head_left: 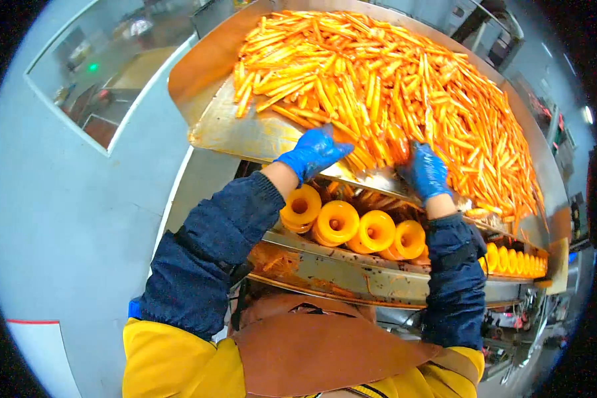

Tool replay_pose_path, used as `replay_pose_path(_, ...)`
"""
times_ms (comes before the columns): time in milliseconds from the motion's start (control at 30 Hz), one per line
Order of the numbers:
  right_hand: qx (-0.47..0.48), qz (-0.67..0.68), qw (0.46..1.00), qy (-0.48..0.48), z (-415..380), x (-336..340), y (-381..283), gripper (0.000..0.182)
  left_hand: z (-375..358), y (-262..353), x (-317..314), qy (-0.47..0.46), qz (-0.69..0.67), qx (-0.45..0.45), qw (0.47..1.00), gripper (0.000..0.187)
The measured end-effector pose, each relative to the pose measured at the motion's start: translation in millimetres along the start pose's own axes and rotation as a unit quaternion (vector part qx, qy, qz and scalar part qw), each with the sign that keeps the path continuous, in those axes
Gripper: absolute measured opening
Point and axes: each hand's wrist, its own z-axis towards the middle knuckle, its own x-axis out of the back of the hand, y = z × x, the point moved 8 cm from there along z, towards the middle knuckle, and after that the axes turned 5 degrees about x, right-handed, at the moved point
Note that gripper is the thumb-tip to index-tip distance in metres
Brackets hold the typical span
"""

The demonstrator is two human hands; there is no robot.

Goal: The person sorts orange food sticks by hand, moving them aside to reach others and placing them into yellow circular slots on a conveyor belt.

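A large heap of long, glossy orange sticks (351,86) lies on a metal tray (245,132) in front of me. My left hand (315,154), in a blue glove, is at the heap's near edge, its fingers curled in against several sticks. Further right, my right hand (428,172), also gloved in blue, reaches into the same edge with bent fingers; its fingertips are partly hidden among the sticks. Between both hands lies a redder, wet-looking clump (398,144). Below the tray's lip stands a row of yellow funnel-shaped cups (336,223), passing under my right forearm.
A stained metal rail (312,265) runs along the near side of the cups. More yellow cups (511,261) continue to the right. Raised metal walls (202,73) border the tray. At left is a pale wall with a window (113,73). A brown apron (331,355) covers my front.
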Motion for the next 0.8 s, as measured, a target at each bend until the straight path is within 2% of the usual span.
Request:
replay_pose_path(33, 0.024, -0.016, 1.000, -0.012, 6.3, -13.3, 16.7, 0.054, -6.6, -4.7, 5.3, 0.077, -0.012, -0.062, 0.995, 0.064)
replay_pose_path(67, 0.016, -0.005, 0.999, -0.038, -1.3, 2.9, 13.5, 0.050, -14.9, -8.0, 14.6, 0.082, -0.009, -0.061, 0.995, 0.064)
replay_pose_path(133, -0.007, -0.066, 0.992, -0.106, -0.5, 4.3, 24.7, 0.047, -31.1, -16.4, 36.8, 0.071, -0.020, -0.068, 0.995, 0.048)
replay_pose_path(167, -0.005, -0.063, 0.992, -0.105, 1.7, 3.0, 24.7, 0.047, -33.9, -28.7, 45.8, 0.103, 0.004, -0.019, 0.994, 0.037)
replay_pose_path(200, 0.031, -0.070, 0.994, -0.082, 5.4, 1.8, 19.3, 0.047, -35.7, -35.3, 49.2, 0.103, 0.006, -0.019, 0.994, 0.037)
replay_pose_path(267, 0.066, -0.076, 0.993, -0.060, 6.3, -7.1, 18.1, 0.046, -36.8, -48.8, 59.5, 0.182, 0.050, -0.030, 0.982, 0.033)
replay_pose_path(333, 0.132, -0.033, 0.990, 0.024, 4.9, -0.6, 9.9, 0.041, -37.7, -48.5, 57.2, 0.197, 0.054, -0.035, 0.978, 0.029)
replay_pose_path(400, 0.111, 0.011, 0.993, 0.026, -1.1, 9.9, 17.8, 0.045, -44.7, -40.4, 57.3, 0.237, 0.110, -0.020, 0.965, 0.027)
replay_pose_path(467, 0.021, 0.150, 0.984, 0.097, -2.5, 21.9, 52.5, 0.046, -42.5, -41.0, 56.5, 0.239, 0.114, -0.025, 0.964, 0.027)
replay_pose_path(533, -0.011, 0.199, 0.976, 0.086, 0.1, 16.7, 79.8, 0.046, -40.0, -42.1, 54.3, 0.242, 0.118, -0.029, 0.963, 0.026)
replay_pose_path(600, -0.118, 0.436, 0.889, 0.077, -0.2, -16.3, 122.5, 0.046, -41.2, -43.2, 53.7, 0.267, 0.137, -0.027, 0.954, 0.022)
replay_pose_path(667, -0.104, 0.436, 0.888, 0.101, -10.0, -10.0, 118.1, 0.045, -41.6, -44.6, 55.8, 0.264, 0.134, -0.006, 0.955, 0.023)
replay_pose_path(700, -0.071, 0.281, 0.936, 0.198, -14.0, 2.5, 121.7, 0.042, -41.8, -47.0, 53.3, 0.258, 0.132, 0.014, 0.957, 0.024)
replay_pose_path(733, -0.035, 0.112, 0.953, 0.281, -23.3, 10.1, 122.6, 0.040, -41.9, -46.5, 53.7, 0.259, 0.121, 0.005, 0.958, 0.027)
replay_pose_path(800, -0.074, 0.348, 0.915, 0.188, -8.7, -26.0, 158.6, 0.038, -42.7, -41.1, 53.6, 0.238, 0.137, 0.014, 0.961, 0.031)
